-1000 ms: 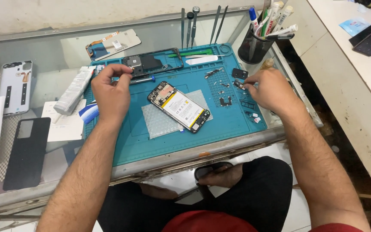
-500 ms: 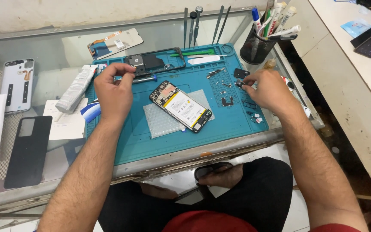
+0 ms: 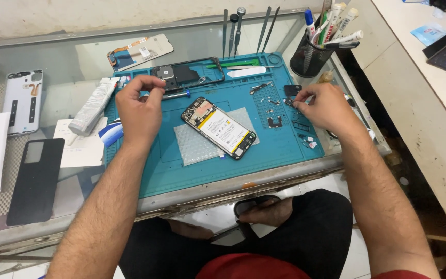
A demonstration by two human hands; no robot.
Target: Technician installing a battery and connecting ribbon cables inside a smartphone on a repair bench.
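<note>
An opened phone (image 3: 219,127) with its battery and board showing lies on a bubble-wrap sheet (image 3: 197,147) in the middle of a teal repair mat (image 3: 264,155). My left hand (image 3: 139,111) is at the mat's upper left, thumb and forefinger pinched on the end of a small blue-handled screwdriver (image 3: 177,94) lying there. My right hand (image 3: 326,106) rests at the mat's right side, its fingertips closed on a small dark part (image 3: 288,102). Tiny screws and brackets (image 3: 274,122) are scattered between the hands.
A black phone frame (image 3: 187,73) lies at the mat's top, with metal pry tools (image 3: 236,26) beyond it. A black mesh pen cup (image 3: 311,56) stands top right. A glue tube (image 3: 93,107), a white back cover (image 3: 22,101) and a black back cover (image 3: 36,181) lie left.
My left hand has closed its fingers toward the screwdriver's end. The right hand has stayed on the small part with only slight finger motion.
</note>
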